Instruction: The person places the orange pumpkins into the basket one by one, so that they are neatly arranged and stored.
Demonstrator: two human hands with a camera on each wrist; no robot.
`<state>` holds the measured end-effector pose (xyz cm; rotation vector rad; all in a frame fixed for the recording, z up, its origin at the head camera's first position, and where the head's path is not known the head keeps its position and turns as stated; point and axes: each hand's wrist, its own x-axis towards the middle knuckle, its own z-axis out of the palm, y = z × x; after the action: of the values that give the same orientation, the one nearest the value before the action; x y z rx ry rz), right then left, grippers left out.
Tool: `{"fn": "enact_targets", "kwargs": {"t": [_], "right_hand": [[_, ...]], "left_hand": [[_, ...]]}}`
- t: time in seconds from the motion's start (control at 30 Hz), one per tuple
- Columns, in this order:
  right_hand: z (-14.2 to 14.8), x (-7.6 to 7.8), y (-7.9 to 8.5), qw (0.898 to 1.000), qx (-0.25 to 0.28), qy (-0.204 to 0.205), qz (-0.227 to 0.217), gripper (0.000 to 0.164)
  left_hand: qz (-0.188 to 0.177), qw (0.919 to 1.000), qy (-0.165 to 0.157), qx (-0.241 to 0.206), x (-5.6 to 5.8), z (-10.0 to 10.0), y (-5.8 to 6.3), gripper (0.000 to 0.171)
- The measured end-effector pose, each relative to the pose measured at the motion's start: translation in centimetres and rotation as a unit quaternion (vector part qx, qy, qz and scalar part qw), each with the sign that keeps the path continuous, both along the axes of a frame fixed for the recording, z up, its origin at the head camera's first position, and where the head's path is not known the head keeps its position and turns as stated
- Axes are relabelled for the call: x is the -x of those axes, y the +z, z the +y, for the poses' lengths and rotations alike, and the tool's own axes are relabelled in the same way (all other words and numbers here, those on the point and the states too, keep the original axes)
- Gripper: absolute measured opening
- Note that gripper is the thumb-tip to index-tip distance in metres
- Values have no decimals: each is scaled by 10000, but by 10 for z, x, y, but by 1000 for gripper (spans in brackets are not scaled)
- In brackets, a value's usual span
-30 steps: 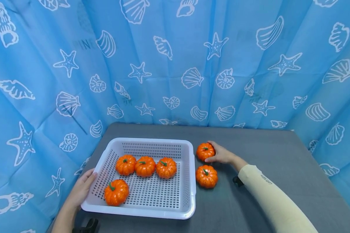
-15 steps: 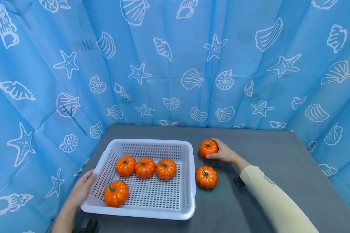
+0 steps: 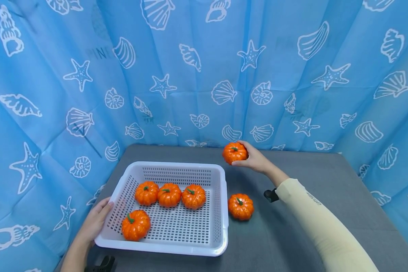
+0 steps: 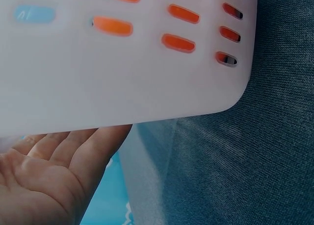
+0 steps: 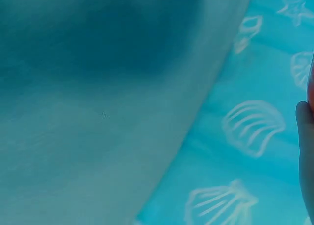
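In the head view my right hand grips a small orange pumpkin with a green stem, raised over the back of the table. Only a sliver of that pumpkin and one finger show at the right wrist view's edge. My left hand holds the left rim of a white perforated plastic basket; in the left wrist view its fingers pass behind the basket's edge. Three pumpkins sit in a row inside the basket, and another pumpkin lies near its front left corner.
One more pumpkin rests on the dark grey table, just right of the basket. A blue curtain with white shells and starfish hangs behind the table and along both sides.
The right hand has lifted its pumpkin from beside the basket, first slightly right, then up and left toward the back. The left hand and basket have stayed in place.
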<state>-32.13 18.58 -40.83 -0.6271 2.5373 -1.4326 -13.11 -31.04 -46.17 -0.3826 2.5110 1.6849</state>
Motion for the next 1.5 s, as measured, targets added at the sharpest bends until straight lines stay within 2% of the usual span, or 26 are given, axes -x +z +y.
{"fn": "enact_targets", "kwargs": {"t": [0.17, 0.43, 0.57, 0.7, 0.83, 0.93, 1.13, 1.33, 1.4, 1.5], "right_hand": [[-26, -4, 19, 9995, -3, 296, 90, 89], [-67, -10, 31, 9956, 25, 915, 198, 89], [-89, -16, 42, 9907, -178, 1313, 312, 89], [-114, -21, 52, 9802, -494, 1859, 474, 89], [-140, -29, 58, 9632, -812, 2505, 548, 87], [-160, -37, 58, 9475, -1013, 3010, 384, 86], [-191, -52, 45, 9106, -1712, 3759, 115, 83], [-211, -65, 26, 8709, -2686, 4115, 83, 86], [-215, -69, 21, 8602, -2955, 4156, 26, 86], [-220, -73, 14, 8493, -3232, 4173, -30, 84]], "left_hand": [[23, 10000, -23, -28, 1, 0, 0, 63], [39, 10000, 1, -69, 1, 0, -1, 64], [61, 9999, -8, -132, 0, -2, -1, 64], [82, 9998, -12, -199, 0, -2, -1, 63], [70, 9996, 10, -256, 1, -2, -1, 63], [51, 9996, 12, -264, 1, -1, 0, 63], [98, 9997, -17, -235, 3, 0, 0, 62], [82, 9997, -6, -214, 2, 0, 1, 61], [77, 9998, -22, -196, 1, 0, 1, 62], [74, 9998, -21, -183, 1, 0, 1, 61]]}}
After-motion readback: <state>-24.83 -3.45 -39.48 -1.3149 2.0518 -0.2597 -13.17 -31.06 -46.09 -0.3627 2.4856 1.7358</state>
